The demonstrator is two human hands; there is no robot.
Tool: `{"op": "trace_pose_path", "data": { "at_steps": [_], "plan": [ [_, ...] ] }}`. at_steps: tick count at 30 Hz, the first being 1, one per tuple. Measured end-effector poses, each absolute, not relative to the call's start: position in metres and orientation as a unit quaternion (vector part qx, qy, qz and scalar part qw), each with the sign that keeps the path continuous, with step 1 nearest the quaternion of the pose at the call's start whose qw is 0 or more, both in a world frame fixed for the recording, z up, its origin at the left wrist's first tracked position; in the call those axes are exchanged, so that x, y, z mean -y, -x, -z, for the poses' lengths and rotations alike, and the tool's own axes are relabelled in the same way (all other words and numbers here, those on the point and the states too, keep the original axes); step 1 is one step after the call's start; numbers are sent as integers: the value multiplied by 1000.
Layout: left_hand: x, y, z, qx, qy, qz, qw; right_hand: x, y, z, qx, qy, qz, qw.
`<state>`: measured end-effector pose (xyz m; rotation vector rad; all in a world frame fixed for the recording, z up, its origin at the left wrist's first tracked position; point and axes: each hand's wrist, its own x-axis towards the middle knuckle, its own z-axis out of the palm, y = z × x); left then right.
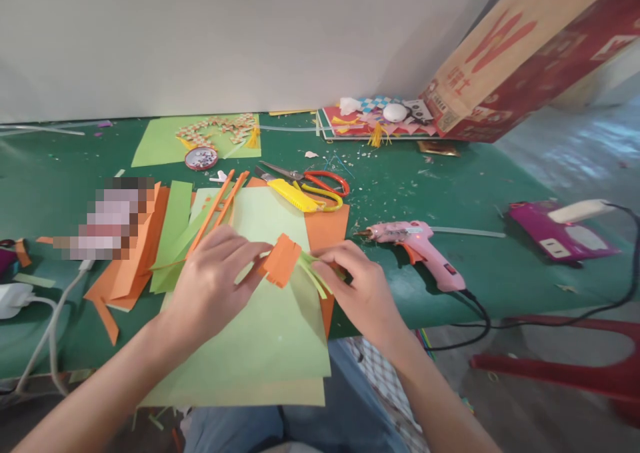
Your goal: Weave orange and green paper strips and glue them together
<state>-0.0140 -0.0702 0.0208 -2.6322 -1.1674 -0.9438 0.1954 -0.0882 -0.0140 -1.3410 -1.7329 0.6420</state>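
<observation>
My left hand (213, 276) and my right hand (357, 286) meet over a light green paper sheet (260, 333) at the table's near edge. The left fingers pinch a small orange paper piece with a fringed edge (281, 260). The right fingers are closed on thin green paper strips (315, 273) that join the orange piece. Both hands hold this little paper work just above the sheet.
A pink glue gun (425, 243) lies right of my hands, its cord running off the green table (440, 186). Scissors (320, 183) and a yellow tool (295, 195) lie behind. Orange and green paper cuttings (145, 240) pile at left. A cardboard box (525, 53) leans at back right.
</observation>
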Motion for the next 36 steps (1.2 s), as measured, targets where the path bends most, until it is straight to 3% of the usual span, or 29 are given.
{"op": "trace_pose_path", "data": {
  "at_steps": [7, 10, 17, 24, 36],
  "plan": [
    [51, 6, -21, 452, 774, 299, -328, 92, -193, -3, 692, 530, -317, 374],
    [50, 4, -19, 466, 739, 303, -381, 94, -193, -2, 708, 526, -316, 349],
    [52, 1, -7, 489, 792, 248, -268, 100, -191, 7, 770, 533, -142, 321],
    [51, 6, 7, 434, 861, 259, -58, 101, -184, 12, 766, 546, -107, 323],
    [51, 19, -1, 337, 916, 207, -64, 105, -181, 14, 753, 550, -152, 328]
  ]
}}
